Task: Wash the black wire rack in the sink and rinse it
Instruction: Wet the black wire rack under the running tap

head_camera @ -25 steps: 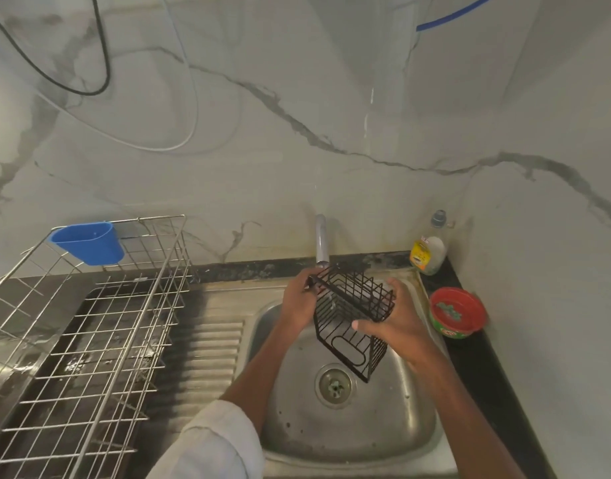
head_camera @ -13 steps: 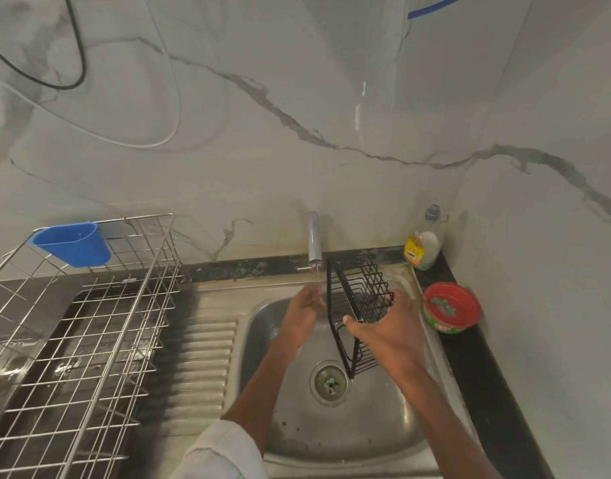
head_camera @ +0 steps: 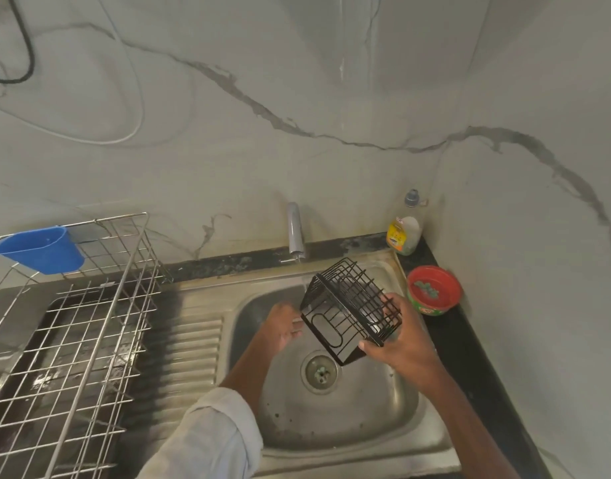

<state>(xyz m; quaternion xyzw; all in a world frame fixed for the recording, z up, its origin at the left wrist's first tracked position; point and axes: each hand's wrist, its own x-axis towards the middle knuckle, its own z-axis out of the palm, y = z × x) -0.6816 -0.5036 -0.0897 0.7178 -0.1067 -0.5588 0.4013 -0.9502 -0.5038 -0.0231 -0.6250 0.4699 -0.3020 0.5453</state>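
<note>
A: Take the sink [head_camera: 349, 440] as the mark and go from its left. What do you see?

B: Far to the left of the sink a blue plastic cup [head_camera: 41, 248] hangs on the back corner of a steel wire dish basket [head_camera: 72, 344]. The basket stands on the ribbed drainboard [head_camera: 190, 347], which joins the sink's left edge.

A: And at the sink itself?

B: Behind its back rim stands the tap [head_camera: 294, 231], and a thin stream of water falls from it into the basin. The left hand [head_camera: 281, 328] is over the left part of the basin, below the tap. Its grip is loose, with the fingers reaching toward the black wire rack [head_camera: 349, 314]. The fingertips lie at the rack's left edge; I cannot tell whether they touch it.

A: Where is the rack?

B: In the air above the basin, tilted, just right of the stream and above the drain [head_camera: 319, 371]. The right hand [head_camera: 399, 344] holds it, its grip pinching the rack's lower right corner, thumb on the near side and fingers on the far side.

A: Right of the sink?

B: On the dark table [head_camera: 483, 375] a soap bottle [head_camera: 404, 233] stands at the back corner against the wall. In front of it, just beside the sink's right rim, sits a red tub [head_camera: 433, 288] with a green scrubber inside.
</note>
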